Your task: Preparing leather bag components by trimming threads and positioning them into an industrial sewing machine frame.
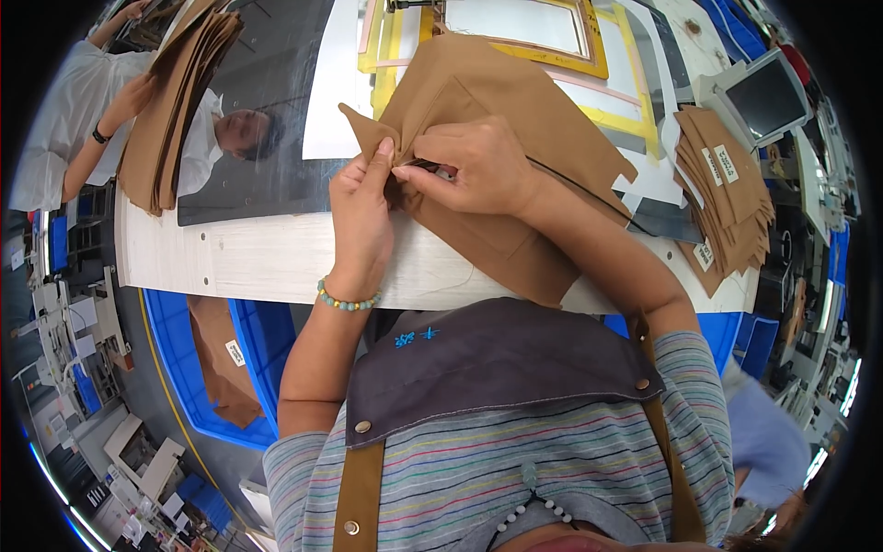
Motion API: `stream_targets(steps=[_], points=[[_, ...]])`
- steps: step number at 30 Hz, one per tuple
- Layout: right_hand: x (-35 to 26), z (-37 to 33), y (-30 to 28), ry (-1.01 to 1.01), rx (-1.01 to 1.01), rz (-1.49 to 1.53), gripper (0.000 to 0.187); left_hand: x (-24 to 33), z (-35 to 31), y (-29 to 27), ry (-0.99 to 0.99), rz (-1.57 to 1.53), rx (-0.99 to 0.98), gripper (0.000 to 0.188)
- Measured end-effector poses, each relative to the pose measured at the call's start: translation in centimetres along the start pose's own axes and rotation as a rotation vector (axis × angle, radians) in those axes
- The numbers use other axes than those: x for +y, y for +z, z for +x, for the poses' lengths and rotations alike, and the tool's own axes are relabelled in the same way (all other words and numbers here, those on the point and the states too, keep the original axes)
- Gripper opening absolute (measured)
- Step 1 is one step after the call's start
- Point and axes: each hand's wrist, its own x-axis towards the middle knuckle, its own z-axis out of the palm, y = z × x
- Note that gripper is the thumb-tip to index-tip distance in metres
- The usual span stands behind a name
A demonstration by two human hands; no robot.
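A brown fabric panel (561, 120) with a stitched pocket-like outline lies slantwise over the table in front of me. My left hand (363, 198) pinches its bunched left edge between thumb and fingers. Close beside it, my right hand (483, 166) is closed around a small dark, slim tool (423, 165), whose tip points at the pinched fabric. Most of that tool is hidden by my fingers, so its exact kind is unclear. A thin black cord (589, 190) runs from near my right wrist across the panel toward the right.
Behind the panel sits a yellow-edged frame (593, 46) on white sheets. Labelled brown pieces (727, 175) are stacked at right, near a grey device with a dark screen (768, 97). At left, another person holds brown pieces (170, 120). A blue bin (175, 368) stands below the table edge.
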Motion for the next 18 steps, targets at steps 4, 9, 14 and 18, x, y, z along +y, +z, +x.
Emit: stream_targets(steps=[4,9,14,18], points=[[0.5,-0.2,-0.4,-0.066,0.003,-0.002,0.029,0.3,-0.6,0.8,-0.011,-0.032,0.021,0.029],[-0.1,-0.1,-0.2,-0.018,0.007,0.006,0.027,0.0,-0.2,0.4,-0.011,-0.033,0.041,0.033],[-0.3,0.0,0.0,0.085,0.011,-0.054,0.024,-0.4,-0.1,0.4,0.056,0.043,0.084,0.035],[-0.3,0.2,-0.4,0.136,0.015,-0.028,0.024,-0.4,-0.1,0.1,0.030,-0.066,0.050,0.036]])
